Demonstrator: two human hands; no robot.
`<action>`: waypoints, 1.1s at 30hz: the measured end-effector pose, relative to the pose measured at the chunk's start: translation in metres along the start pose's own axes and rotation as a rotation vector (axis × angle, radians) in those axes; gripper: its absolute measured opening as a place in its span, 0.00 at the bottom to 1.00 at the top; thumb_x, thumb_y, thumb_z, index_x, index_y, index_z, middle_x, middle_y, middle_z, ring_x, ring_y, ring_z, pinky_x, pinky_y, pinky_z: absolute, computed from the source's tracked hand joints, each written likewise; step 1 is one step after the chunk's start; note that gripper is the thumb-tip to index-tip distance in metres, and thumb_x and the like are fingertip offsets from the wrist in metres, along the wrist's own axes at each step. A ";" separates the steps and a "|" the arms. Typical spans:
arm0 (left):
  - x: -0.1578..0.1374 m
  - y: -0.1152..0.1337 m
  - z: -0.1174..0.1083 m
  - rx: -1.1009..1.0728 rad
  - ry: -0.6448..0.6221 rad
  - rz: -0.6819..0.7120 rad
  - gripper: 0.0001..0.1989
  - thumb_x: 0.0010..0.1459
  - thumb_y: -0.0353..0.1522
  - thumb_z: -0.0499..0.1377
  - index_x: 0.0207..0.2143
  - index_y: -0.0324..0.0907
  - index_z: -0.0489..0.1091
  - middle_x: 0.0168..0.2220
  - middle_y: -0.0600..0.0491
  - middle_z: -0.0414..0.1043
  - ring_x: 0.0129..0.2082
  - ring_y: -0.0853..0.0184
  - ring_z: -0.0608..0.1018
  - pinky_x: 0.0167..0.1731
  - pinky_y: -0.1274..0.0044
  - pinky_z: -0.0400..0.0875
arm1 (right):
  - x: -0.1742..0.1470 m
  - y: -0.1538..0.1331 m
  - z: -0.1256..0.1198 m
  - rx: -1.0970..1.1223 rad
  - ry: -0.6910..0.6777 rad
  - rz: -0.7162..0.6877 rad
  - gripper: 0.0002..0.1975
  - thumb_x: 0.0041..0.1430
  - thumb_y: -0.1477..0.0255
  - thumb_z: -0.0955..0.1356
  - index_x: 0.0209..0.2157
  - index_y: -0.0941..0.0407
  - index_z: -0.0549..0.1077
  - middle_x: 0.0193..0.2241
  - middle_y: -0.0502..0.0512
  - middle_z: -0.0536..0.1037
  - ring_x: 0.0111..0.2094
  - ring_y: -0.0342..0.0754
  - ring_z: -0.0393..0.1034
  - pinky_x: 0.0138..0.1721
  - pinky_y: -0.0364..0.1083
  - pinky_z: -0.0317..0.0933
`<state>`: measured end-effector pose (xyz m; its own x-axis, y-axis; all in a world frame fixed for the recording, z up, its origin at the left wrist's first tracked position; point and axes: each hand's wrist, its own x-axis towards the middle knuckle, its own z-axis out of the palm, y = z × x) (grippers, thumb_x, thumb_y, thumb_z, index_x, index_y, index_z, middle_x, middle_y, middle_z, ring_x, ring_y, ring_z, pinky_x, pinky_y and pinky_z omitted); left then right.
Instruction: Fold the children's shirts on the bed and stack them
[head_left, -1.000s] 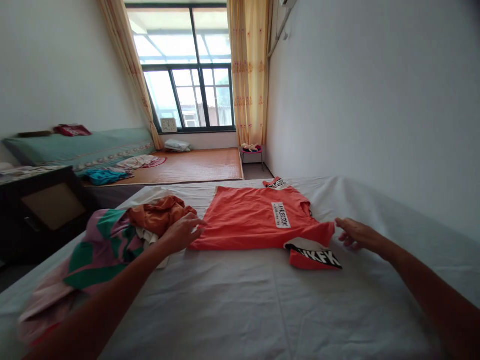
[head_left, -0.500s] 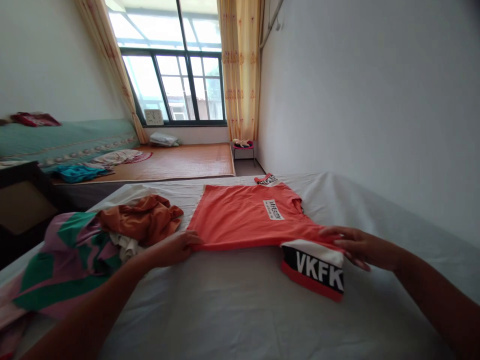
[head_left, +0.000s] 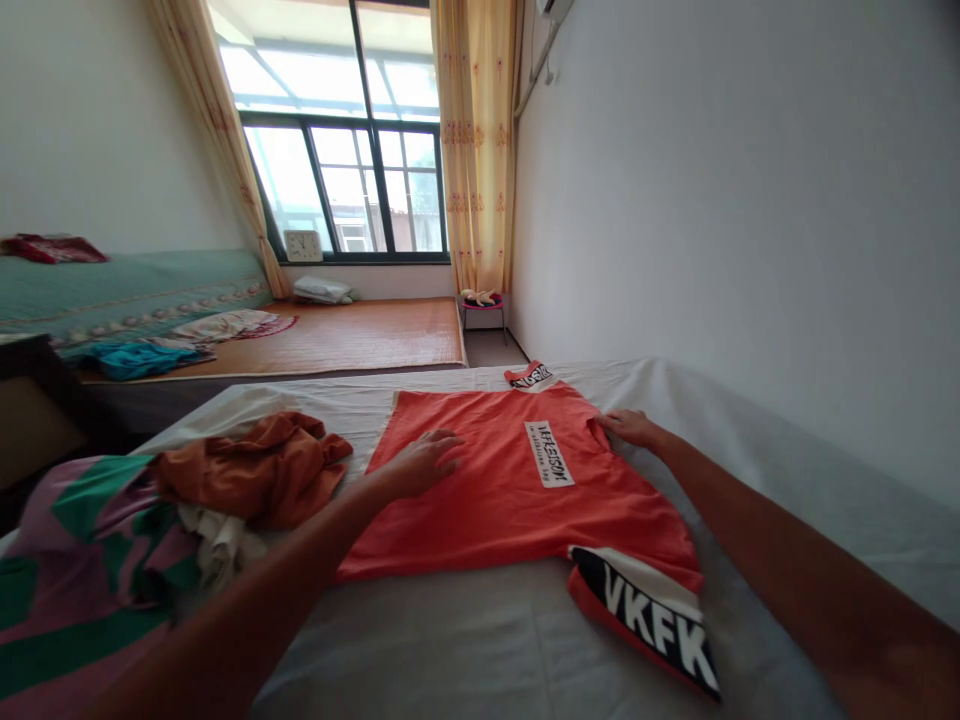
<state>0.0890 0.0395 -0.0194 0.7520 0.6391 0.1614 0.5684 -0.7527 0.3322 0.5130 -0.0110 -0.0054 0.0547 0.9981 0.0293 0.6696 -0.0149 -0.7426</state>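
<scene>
An orange-red T-shirt point(head_left: 480, 500) lies spread on a white-sheeted bed, hem to the left and neckline to the right. A white label with black lettering sits on its chest, and the near sleeve carries large "VKFK" letters on a black band. Over the shirt's body is my left hand point(head_left: 426, 462), fingers stretched out and apart, holding nothing; whether it touches the cloth is hard to tell. At the collar, my right hand point(head_left: 631, 427) has its fingertips closed on the neckline edge.
A rumpled brown-orange garment point(head_left: 262, 465) and a green-and-pink cloth point(head_left: 82, 560) are heaped on the left of the white sheet point(head_left: 465, 640). Beyond stands another bed with a brown mat point(head_left: 375, 335). A small stool point(head_left: 484, 302) is by the curtain; a wall runs along the right.
My left hand has left the hem corner and moved over the shirt's body. My right hand has gone from the near shoulder to the collar. The near sleeve now lies closer to me.
</scene>
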 end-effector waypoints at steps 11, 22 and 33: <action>-0.001 -0.009 0.033 0.110 0.069 -0.056 0.23 0.65 0.42 0.44 0.59 0.47 0.61 0.61 0.50 0.59 0.62 0.60 0.59 0.60 0.66 0.52 | -0.015 -0.016 0.020 0.801 -0.389 0.120 0.36 0.53 0.60 0.70 0.60 0.44 0.53 0.51 0.54 0.72 0.50 0.51 0.70 0.48 0.50 0.67; -0.001 -0.007 0.031 0.090 0.073 -0.047 0.23 0.65 0.42 0.44 0.58 0.46 0.62 0.61 0.50 0.59 0.61 0.60 0.60 0.61 0.66 0.51 | -0.017 0.058 -0.050 0.430 0.025 0.305 0.20 0.50 0.60 0.71 0.43 0.55 0.74 0.43 0.61 0.77 0.33 0.45 0.73 0.28 0.41 0.68; -0.002 -0.005 0.034 0.163 0.078 -0.065 0.23 0.65 0.42 0.43 0.59 0.48 0.62 0.61 0.53 0.59 0.61 0.61 0.59 0.61 0.69 0.53 | 0.041 0.034 0.037 0.006 0.043 -0.134 0.33 0.49 0.62 0.70 0.58 0.52 0.63 0.49 0.57 0.75 0.48 0.54 0.70 0.50 0.51 0.63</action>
<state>0.0958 0.0369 -0.0529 0.6871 0.6931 0.2180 0.6666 -0.7207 0.1904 0.5105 0.0313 -0.0540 -0.0028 0.9876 0.1573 0.6683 0.1189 -0.7344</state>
